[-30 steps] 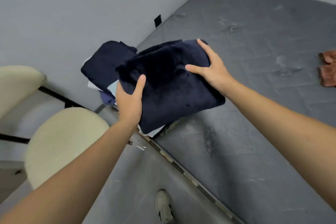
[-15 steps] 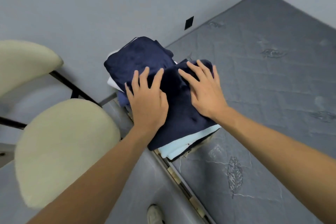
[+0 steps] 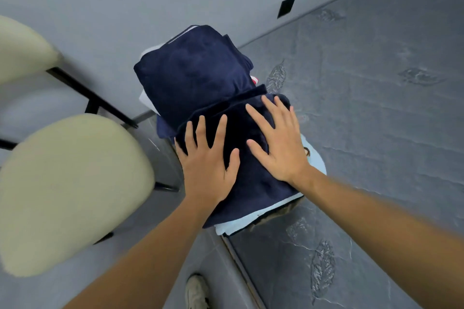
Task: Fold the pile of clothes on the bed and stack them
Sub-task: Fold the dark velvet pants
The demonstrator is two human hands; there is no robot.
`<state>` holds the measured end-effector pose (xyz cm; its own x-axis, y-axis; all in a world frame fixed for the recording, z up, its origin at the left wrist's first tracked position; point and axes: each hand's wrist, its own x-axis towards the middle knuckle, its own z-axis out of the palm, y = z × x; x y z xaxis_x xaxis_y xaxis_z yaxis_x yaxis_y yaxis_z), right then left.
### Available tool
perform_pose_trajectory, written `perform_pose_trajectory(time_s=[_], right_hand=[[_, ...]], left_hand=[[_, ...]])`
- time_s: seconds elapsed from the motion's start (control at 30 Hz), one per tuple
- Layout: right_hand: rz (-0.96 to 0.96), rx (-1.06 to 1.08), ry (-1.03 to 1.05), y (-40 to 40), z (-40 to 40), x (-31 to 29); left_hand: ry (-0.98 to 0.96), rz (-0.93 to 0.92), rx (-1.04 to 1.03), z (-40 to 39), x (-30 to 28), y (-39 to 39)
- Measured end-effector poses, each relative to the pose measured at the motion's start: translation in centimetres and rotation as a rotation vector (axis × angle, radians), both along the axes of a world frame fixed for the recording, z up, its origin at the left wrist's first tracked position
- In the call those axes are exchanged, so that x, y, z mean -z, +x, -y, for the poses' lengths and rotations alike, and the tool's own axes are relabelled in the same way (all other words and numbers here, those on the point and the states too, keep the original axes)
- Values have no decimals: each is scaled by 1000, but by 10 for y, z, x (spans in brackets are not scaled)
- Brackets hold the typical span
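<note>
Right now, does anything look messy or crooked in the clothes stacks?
A little. The near stack sits at the mattress corner, and its light blue garment sticks out unevenly under the navy garment that both flat hands press. A white piece pokes out of the far stack too.

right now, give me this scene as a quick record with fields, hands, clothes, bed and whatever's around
left hand: flat, fingers spread, pressing on the dark navy folded garment
right hand: flat, fingers spread, pressing on the same garment
near stack: navy garment on top, light blue folded item beneath it
far stack: another navy folded garment on top, white fabric showing at its edges
bed: grey mattress, both stacks at its corner by the wall
around: two cream chairs on the left, a shoe on the floor
</note>
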<state>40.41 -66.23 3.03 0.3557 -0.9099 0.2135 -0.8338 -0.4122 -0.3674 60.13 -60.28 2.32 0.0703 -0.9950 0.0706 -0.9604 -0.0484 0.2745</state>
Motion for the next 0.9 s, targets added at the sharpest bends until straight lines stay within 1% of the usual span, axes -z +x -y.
perform_pose_trajectory(time_s=[0.17, 0.5, 0.63, 0.9], right_hand=[[67, -39, -1, -9, 7, 31], [117, -46, 21, -11, 35, 75], [105, -44, 29, -10, 34, 75], [55, -8, 7, -9, 28, 59]], left_hand=[[6, -4, -30, -1, 26, -12], [35, -57, -52, 23, 63, -17], [35, -61, -53, 23, 64, -15], [25, -41, -47, 24, 44, -15]])
